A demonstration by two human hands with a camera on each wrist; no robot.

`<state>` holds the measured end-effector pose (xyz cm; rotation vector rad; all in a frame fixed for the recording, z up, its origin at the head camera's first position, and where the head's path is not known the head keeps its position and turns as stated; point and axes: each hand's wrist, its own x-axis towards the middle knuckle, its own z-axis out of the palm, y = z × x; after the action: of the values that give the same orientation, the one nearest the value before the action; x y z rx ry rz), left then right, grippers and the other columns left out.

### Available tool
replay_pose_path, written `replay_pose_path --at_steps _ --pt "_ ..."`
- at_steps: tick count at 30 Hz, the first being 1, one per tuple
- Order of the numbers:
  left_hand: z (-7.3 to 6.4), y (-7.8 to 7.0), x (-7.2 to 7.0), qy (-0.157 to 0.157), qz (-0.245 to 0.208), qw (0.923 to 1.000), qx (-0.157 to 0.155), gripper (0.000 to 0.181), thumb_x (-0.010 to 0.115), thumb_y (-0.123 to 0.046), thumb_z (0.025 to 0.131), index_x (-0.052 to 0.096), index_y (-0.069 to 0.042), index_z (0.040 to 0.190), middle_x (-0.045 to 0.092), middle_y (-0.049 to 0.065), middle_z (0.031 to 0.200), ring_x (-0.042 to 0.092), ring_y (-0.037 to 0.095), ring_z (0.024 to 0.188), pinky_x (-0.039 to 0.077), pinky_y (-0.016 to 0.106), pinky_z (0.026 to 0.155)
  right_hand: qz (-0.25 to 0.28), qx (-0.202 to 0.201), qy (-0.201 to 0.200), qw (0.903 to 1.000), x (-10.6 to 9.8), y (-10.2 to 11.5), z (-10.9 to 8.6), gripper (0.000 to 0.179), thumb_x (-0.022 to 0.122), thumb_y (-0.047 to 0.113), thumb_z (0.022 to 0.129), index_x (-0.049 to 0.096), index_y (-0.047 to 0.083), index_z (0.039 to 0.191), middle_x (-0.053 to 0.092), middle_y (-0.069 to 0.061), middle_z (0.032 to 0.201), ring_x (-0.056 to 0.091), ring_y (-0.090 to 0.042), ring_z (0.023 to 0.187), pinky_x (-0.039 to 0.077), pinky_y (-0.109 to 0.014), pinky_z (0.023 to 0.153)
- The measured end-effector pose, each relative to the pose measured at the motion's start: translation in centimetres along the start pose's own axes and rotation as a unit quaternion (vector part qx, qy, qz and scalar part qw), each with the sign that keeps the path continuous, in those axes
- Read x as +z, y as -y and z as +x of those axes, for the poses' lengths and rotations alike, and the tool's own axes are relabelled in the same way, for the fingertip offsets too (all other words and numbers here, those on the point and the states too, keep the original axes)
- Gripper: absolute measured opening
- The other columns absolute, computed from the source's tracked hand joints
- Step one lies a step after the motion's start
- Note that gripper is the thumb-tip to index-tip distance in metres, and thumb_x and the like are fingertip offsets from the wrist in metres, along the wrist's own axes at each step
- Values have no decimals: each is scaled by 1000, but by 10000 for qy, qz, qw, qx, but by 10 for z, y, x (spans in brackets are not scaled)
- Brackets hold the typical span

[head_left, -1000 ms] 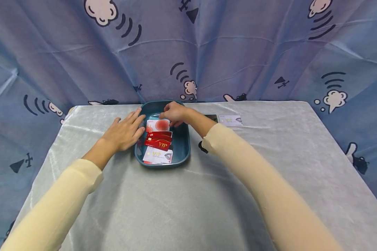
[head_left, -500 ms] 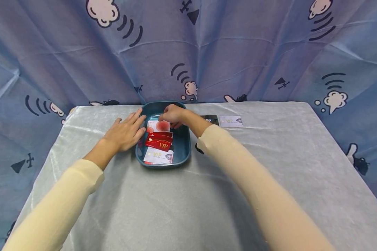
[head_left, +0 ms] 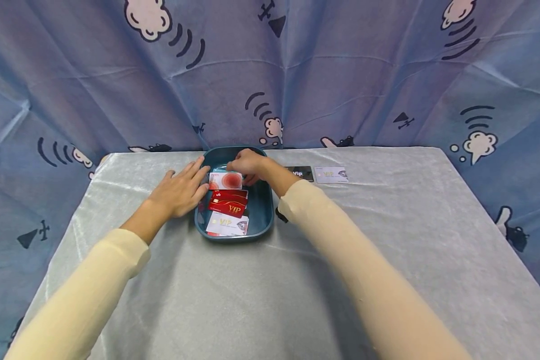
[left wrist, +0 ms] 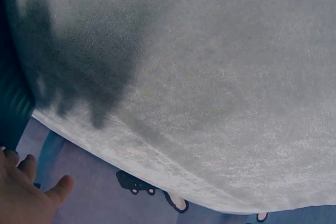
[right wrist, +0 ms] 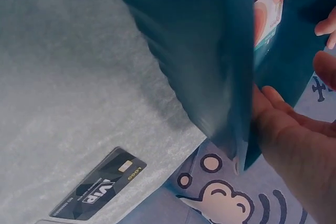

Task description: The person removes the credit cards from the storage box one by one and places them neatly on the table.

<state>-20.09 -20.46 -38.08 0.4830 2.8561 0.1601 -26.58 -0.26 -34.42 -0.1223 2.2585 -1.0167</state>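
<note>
The white card with a red circle [head_left: 225, 181] lies inside the teal tray [head_left: 262, 215], left of the middle of the head view. Just above it in the frame, a strip of a light blue card [head_left: 218, 170] is visible. Below it come overlapping red cards [head_left: 228, 204], and near the bottom a white VIP card [head_left: 227, 224], with a red edge showing under it. The right hand [head_left: 251, 165] reaches into the upper part of the tray with bent fingers, near the light blue card; whether it pinches something, I cannot tell, because the tray wall hides the fingertips in the right wrist view. The left hand [head_left: 180, 190] has its fingers straight and a little spread, touching the left rim; in the left wrist view it appears at lower left, and only there its broad shadow is seen closely on the grey cloth [head_left: 409, 260]. To the right of the tray, the head view shows a black card [head_left: 300, 173], partly behind the forearm, and a silvery VIP card [head_left: 331, 174] beside it. The right wrist view shows the black card's gold chip and the word LOGO, at lower left.
</note>
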Motion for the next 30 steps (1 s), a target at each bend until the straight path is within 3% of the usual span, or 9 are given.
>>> replay_pose_path --at_steps 5,11,30 --pt "0 0 0 14 -22 10000 -25 63 31 -41 106 20 -9 159 2 11 167 10 34 152 14 68 114 605 269 90 9978 -5 0 2 57 60 25 100 36 -1 144 48 -25 138 62 -39 113 53 -44 95" --pt "0 -1 -1 10 -42 10000 -30 63 31 -41 106 19 -9 160 2 10 167 9 34 152 14 68 114 1187 774 58 9899 -10 -3 6 63 60 26 100 28 4 150 47 -24 139 62 -36 113 54 -40 95" --pt "-1 -1 1 17 -70 10000 -3 63 30 -42 107 19 -9 160 1 10 167 10 34 152 14 68 114 1251 854 16 9885 -10 -1 4 60 59 24 100 31 3 149 49 -25 135 63 -34 106 54 -40 94"
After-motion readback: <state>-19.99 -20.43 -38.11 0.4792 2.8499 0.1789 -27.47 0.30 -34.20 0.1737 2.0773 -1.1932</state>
